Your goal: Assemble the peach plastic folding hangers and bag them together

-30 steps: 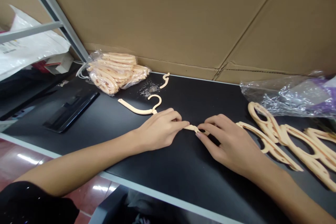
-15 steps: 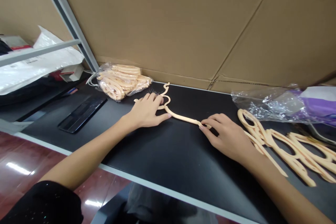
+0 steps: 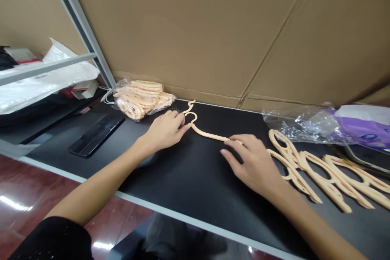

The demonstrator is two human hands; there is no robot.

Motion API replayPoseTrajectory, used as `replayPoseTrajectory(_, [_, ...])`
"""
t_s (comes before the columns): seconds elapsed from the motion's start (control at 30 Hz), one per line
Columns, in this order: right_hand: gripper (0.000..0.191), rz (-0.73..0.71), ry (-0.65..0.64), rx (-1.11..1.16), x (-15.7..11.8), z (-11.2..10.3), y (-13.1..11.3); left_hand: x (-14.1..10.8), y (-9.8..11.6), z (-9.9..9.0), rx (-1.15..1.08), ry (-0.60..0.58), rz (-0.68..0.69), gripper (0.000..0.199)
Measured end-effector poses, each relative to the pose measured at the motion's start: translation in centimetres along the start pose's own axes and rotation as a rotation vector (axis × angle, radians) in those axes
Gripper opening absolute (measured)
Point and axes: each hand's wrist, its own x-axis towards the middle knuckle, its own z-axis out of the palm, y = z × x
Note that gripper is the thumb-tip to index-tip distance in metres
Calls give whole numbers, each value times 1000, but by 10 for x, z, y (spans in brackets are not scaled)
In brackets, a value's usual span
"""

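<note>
A beige plastic hanger [image 3: 209, 134] lies on the black table, its hook pointing toward the cardboard wall. My left hand [image 3: 167, 129] covers the hanger's left arm, with thumb and forefinger pinched together on it near the middle. Over the tip of the right arm is my right hand [image 3: 248, 158], its thumb spread away from the fingers and the fingertips at the hanger's end. Several folded beige hangers [image 3: 329, 176] lie beside my right forearm.
A clear bag of beige pieces [image 3: 141, 97] sits at the back left, near a black phone [image 3: 96, 135] and a metal shelf post [image 3: 82, 24]. Plastic wrap and a purple packet [image 3: 362, 128] lie at the back right.
My right thumb has moved off the hanger's right tip and the hand has opened. My left thumb has drawn in toward its fingers. The view has shifted slightly.
</note>
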Motion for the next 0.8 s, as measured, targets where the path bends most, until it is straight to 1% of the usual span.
replayPoseTrajectory(0.07, [32,-46,-73,91,-4,-3,-18,-14,9,-4,-51,-42,122,34])
replayPoseTrajectory(0.13, [40,-68,-168,138,-9,-3,-34,-36,19,-6,-141,-110,241,31])
replayPoseTrajectory(0.17, [46,-69,-229,145,-12,-2,-40,-48,22,-6,-183,-119,288,30])
replayPoseTrajectory(0.23, [59,-61,-353,143,-17,-1,-47,-73,26,-3,-190,-136,316,39])
replayPoseTrajectory(0.33, [69,-22,-485,127,-18,1,-50,-97,23,6,-182,-174,276,55])
replayPoseTrajectory(0.4, [71,15,-521,114,-16,2,-51,-103,20,11,-183,-177,248,58])
replayPoseTrajectory(0.47, [72,46,-531,98,-16,2,-51,-104,19,15,-182,-178,226,58])
replayPoseTrajectory(0.63, [79,131,-527,17,-21,2,-53,-103,20,15,-169,-189,203,59])
replayPoseTrajectory(0.8, [79,139,-530,-14,-24,3,-54,-105,20,15,-170,-183,217,60])
